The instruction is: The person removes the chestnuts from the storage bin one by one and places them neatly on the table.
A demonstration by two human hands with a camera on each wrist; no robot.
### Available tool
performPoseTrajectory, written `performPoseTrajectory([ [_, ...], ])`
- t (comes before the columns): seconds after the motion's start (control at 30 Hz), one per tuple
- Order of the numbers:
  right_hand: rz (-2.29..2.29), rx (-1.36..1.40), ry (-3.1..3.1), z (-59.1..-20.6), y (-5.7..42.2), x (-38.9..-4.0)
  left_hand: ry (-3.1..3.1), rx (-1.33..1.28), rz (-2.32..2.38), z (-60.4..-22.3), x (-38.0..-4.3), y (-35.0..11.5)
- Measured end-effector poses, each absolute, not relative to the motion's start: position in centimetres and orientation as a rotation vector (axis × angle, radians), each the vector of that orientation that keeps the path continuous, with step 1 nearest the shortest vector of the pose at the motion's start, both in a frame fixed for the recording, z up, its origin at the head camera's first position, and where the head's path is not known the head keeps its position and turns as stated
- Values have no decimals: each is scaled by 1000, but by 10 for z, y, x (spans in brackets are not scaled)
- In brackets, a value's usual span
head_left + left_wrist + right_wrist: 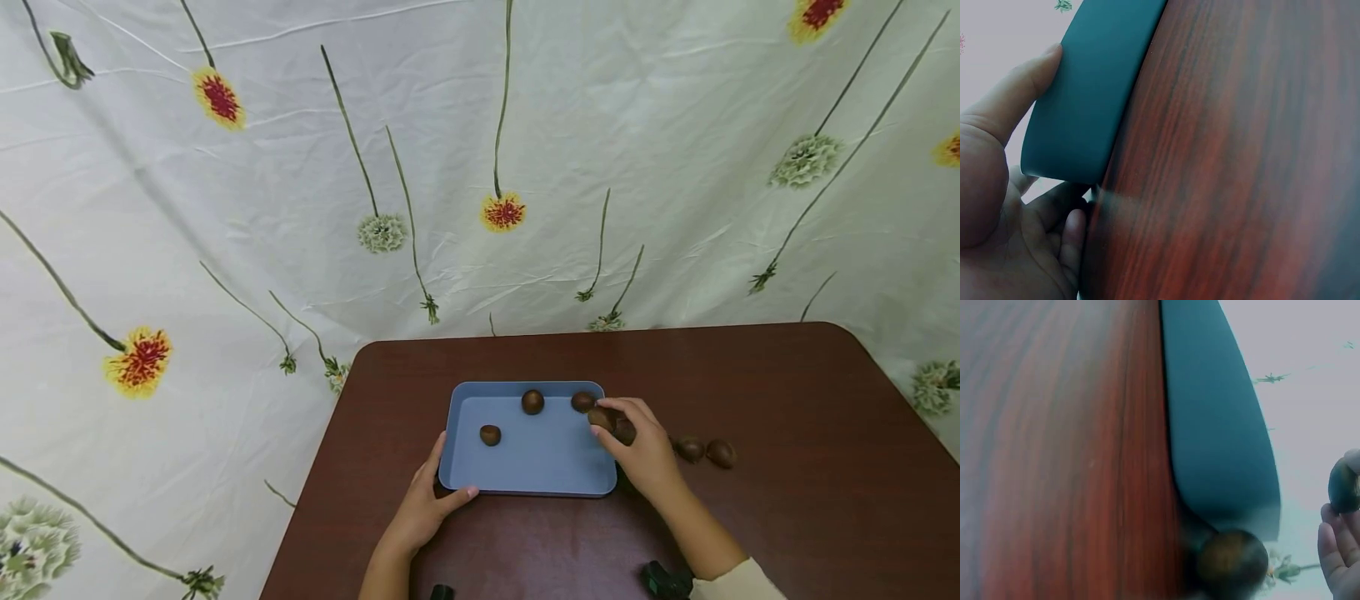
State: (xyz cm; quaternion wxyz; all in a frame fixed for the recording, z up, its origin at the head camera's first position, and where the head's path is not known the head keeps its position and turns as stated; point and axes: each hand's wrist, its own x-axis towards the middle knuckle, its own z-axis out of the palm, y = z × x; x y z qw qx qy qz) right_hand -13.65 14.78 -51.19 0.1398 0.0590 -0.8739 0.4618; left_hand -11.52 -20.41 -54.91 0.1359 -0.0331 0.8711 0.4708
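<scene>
Pinching a brown nut (pixel 600 418) in the curled fingers of the right hand (pixel 647 450), gap no wider than the nut itself, at the right rim of the blue tray (pixel 528 467) on the worktop (pixel 795 517). Gripping the tray's near left corner with the left hand (pixel 420 510), thumb against the near wall, fingers round the left side. Likeliest trouble: a slip at the rim, with so rounded a shape held mainly by fingertips, and perhaps a roll outward. Next, a knock against the corner nut (pixel 583 402) inside, close to the held one, possibly enough to send it toward the far-wall nut (pixel 532 402) or the left-lying nut (pixel 491 435). Easily brushed by the knuckles, too: the outside nut (pixel 624 431), just beside the tray and partly hidden by the right hand. Less exposed, farther right: the paired nuts (pixel 690 450) (pixel 722 453). With uneven pressure from the left hand, liable to skid or tilt: the tray, loose contents included.
</scene>
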Motion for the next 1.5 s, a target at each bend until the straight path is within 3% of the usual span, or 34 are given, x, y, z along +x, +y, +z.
performPoseTrajectory([
  [1.0, 1304, -76, -2720, -531, 210, -72, 2515, -99, 1365, -547, -115, -204],
  [1.5, 1299, -150, -2923, -540, 214, -72, 2501, -89, 1391, -550, -116, -206],
])
